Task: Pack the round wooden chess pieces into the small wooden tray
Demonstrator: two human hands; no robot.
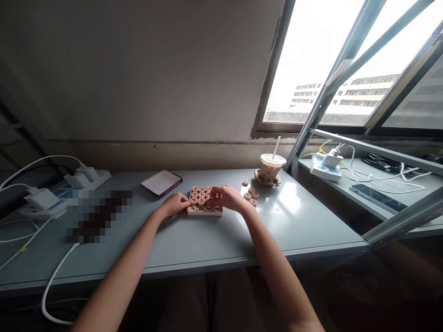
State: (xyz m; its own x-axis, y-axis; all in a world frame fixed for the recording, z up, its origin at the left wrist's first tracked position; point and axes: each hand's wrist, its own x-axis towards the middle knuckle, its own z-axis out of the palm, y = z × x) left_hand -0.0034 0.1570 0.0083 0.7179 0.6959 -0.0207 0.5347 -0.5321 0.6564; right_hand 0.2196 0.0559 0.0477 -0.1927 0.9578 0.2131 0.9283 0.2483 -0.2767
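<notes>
A shallow box point(205, 213) full of round wooden xiangqi pieces point(201, 201) sits mid-desk, its pieces in rows with red characters behind and black ones in front. My left hand point(176, 204) is closed at the box's left side, fingertips on its edge. Over the right part of the box, my right hand point(226, 197) is pinched around a xiangqi piece, mostly hidden by the fingers. Several loose red-marked pieces point(253, 195) lie to the right of the box, with a single piece point(245, 182) behind them.
The box lid point(162, 183) lies behind my left hand. A drink cup point(272, 167) with a straw stands in a cardboard holder point(262, 180) at the back right. Power strips point(100, 177) with white cables and a blurred dark object point(100, 216) occupy the left. A metal post point(311, 115) rises on the right.
</notes>
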